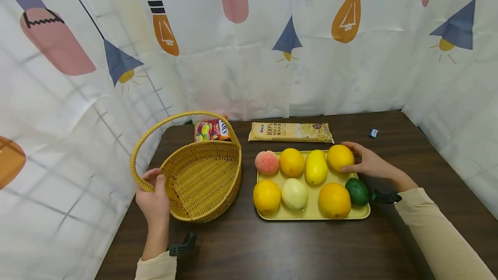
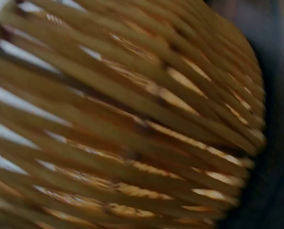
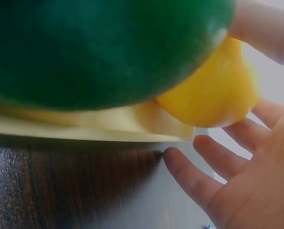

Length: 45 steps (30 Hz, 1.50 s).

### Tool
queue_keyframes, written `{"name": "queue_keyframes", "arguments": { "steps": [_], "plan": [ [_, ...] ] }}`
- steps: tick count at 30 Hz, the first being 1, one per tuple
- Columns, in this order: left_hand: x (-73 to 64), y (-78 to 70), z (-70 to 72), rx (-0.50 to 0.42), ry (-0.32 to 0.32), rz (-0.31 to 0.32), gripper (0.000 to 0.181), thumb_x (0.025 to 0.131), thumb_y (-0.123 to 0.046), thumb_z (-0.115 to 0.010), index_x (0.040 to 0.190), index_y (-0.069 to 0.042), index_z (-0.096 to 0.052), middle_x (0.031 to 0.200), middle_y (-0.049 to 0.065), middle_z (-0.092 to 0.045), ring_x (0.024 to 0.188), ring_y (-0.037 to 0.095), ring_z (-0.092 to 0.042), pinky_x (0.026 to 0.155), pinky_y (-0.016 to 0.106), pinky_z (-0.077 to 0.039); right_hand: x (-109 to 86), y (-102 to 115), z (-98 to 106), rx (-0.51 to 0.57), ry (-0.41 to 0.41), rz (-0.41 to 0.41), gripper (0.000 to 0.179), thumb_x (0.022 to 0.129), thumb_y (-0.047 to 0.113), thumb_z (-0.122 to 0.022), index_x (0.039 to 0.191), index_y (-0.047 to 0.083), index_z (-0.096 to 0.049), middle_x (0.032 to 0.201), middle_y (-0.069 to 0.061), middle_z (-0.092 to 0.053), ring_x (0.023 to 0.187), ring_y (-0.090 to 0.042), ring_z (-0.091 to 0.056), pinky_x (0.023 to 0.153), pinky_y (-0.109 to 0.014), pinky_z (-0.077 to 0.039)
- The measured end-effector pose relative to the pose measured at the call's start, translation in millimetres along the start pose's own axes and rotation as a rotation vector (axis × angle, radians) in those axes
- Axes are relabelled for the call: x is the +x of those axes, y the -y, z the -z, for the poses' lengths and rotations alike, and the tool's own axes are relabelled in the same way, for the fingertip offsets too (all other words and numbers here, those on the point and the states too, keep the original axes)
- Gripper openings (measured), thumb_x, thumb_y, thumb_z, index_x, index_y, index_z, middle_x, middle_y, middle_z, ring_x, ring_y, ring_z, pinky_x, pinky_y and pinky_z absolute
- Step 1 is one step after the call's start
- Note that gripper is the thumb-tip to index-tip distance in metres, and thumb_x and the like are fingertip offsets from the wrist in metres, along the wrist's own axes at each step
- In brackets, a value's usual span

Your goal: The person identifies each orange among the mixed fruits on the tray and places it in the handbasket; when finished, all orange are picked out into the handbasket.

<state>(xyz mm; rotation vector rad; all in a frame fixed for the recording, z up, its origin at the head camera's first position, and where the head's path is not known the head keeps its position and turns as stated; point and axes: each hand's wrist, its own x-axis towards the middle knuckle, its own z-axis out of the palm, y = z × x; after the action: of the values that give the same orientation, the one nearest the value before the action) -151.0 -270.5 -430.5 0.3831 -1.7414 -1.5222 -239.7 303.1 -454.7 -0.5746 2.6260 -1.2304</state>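
On the left of the table (image 1: pixel 280 249) a wicker basket (image 1: pixel 204 180) stands with its handle (image 1: pixel 186 117) arched over it. The left hand (image 1: pixel 152 200) grips it at its left side, where the handle comes down to the rim, the thumb lying toward the inside. The left wrist view shows only blurred weave, so how the other fingers lie cannot be told there.

To the right is a yellow tray (image 1: pixel 307 215) of fruit. At its far right corner, the right hand (image 1: pixel 363 162) pinches an orange (image 1: pixel 339 157) between thumb and fingers; the right wrist view shows the lower fingers spread apart, with two clear of the fruit. Whether the orange bears on the tray cannot be told.

Along the far side of the tray, left of the held orange, come a peach (image 1: pixel 266 162), a second orange (image 1: pixel 292 162) and a yellow mango (image 1: pixel 316 167). The near side has, from the left, a third orange (image 1: pixel 266 196), a pale apple (image 1: pixel 294 194), a fourth orange (image 1: pixel 334 201) and a green avocado (image 1: pixel 357 192).

Beyond the basket lies a candy bag (image 1: pixel 212 130), partly hidden; beyond the tray, a noodle pack (image 1: pixel 290 132), with a small blue packet (image 1: pixel 373 132) farther right.
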Motion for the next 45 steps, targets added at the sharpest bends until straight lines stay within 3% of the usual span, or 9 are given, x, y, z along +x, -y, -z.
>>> {"name": "queue_keyframes", "arguments": {
  "steps": [3, 7, 11, 18, 22, 26, 30, 36, 45],
  "plan": [
    [-0.5, 10.0, 1.6, -0.089, 0.056, 0.105, 0.023, 0.094, -0.007, -0.061, 0.113, 0.007, -0.060, 0.101, 0.002, -0.071, 0.104, 0.016, -0.061, 0.089, 0.017, -0.042, 1.8, 1, -1, -0.017, -0.008, -0.001, 0.084, 0.087, 0.025, -0.074, 0.149, -0.003, -0.024, 0.139, -0.025, -0.041, 0.118, -0.039, -0.049, 0.093, -0.053, -0.046],
    [-1.3, 17.9, 2.1, -0.158, 0.099, 0.142, 0.021, 0.096, -0.009, -0.059, 0.106, 0.010, -0.060, 0.096, -0.001, -0.073, 0.114, 0.020, -0.059, 0.102, 0.025, -0.039, 2.7, 3, -1, -0.018, -0.014, -0.009, 0.086, 0.086, 0.027, -0.075, 0.148, -0.002, -0.023, 0.140, -0.026, -0.039, 0.119, -0.039, -0.047, 0.094, -0.057, -0.043],
    [-0.8, 22.7, 1.0, -0.181, 0.085, 0.110, 0.031, 0.097, -0.013, -0.059, 0.092, 0.017, -0.053, 0.093, 0.002, -0.075, 0.116, 0.024, -0.058, 0.107, 0.034, -0.035, 1.3, 4, -2, -0.029, -0.009, -0.024, 0.087, 0.088, 0.030, -0.073, 0.151, 0.001, -0.022, 0.141, -0.025, -0.039, 0.118, -0.037, -0.048, 0.093, -0.054, -0.044],
    [-2.2, 35.0, -5.9, -0.302, 0.099, 0.005, 0.032, 0.098, -0.011, -0.057, 0.083, 0.017, -0.051, 0.089, 0.008, -0.074, 0.109, 0.030, -0.058, 0.099, 0.025, -0.038, -7.1, 11, -2, -0.140, -0.091, -0.044, 0.082, 0.086, 0.040, -0.074, 0.148, 0.006, -0.033, 0.132, -0.019, -0.047, 0.104, -0.030, -0.053, 0.083, -0.045, -0.048],
    [-3.9, 42.1, -7.1, -0.338, 0.098, -0.041, 0.021, 0.095, -0.002, -0.056, 0.086, 0.016, -0.054, 0.102, 0.014, -0.072, 0.120, 0.030, -0.053, 0.102, 0.026, -0.037, -8.6, 24, -1, -0.159, -0.169, -0.004, 0.081, 0.085, 0.040, -0.074, 0.148, 0.008, -0.034, 0.132, -0.017, -0.046, 0.102, -0.029, -0.053, 0.078, -0.036, -0.050],
    [-5.6, 46.1, -5.7, -0.314, 0.081, -0.021, 0.017, 0.093, 0.002, -0.054, 0.097, 0.018, -0.054, 0.122, 0.018, -0.063, 0.133, 0.029, -0.041, 0.104, 0.025, -0.036, -6.1, 44, -3, -0.087, -0.205, 0.052, 0.071, 0.088, 0.030, -0.073, 0.145, 0.009, -0.036, 0.130, -0.015, -0.048, 0.101, -0.027, -0.053, 0.075, -0.025, -0.052],
    [-6.8, 48.5, -4.3, -0.314, 0.089, 0.009, 0.022, 0.093, 0.001, -0.055, 0.105, 0.020, -0.053, 0.126, 0.019, -0.059, 0.138, 0.030, -0.036, 0.111, 0.032, -0.031, 0.3, 67, -11, 0.011, -0.164, 0.087, 0.057, 0.090, 0.021, -0.070, 0.137, 0.007, -0.040, 0.128, -0.014, -0.050, 0.105, -0.029, -0.055, 0.076, -0.026, -0.053],
    [-6.5, 49.6, -4.4, -0.335, 0.106, -0.019, 0.015, 0.092, 0.002, -0.055, 0.090, 0.016, -0.049, 0.122, 0.020, -0.060, 0.141, 0.031, -0.034, 0.117, 0.041, -0.017, 17.7, 95, -33, 0.090, -0.087, 0.141, 0.062, 0.090, 0.019, -0.071, 0.142, 0.007, -0.039, 0.137, -0.014, -0.045, 0.114, -0.033, -0.054, 0.081, -0.033, -0.054],
    [-7.3, 53.4, -1.2, -0.288, 0.118, -0.041, 0.020, 0.093, -0.003, -0.057, 0.094, 0.015, -0.048, 0.121, 0.018, -0.061, 0.140, 0.037, -0.033, 0.117, 0.040, -0.019, 51.0, 143, -70, 0.040, -0.005, 0.211, 0.072, 0.082, 0.029, -0.078, 0.144, 0.019, -0.043, 0.139, -0.009, -0.040, 0.108, -0.027, -0.052, 0.083, -0.040, -0.052]
  ]
}}
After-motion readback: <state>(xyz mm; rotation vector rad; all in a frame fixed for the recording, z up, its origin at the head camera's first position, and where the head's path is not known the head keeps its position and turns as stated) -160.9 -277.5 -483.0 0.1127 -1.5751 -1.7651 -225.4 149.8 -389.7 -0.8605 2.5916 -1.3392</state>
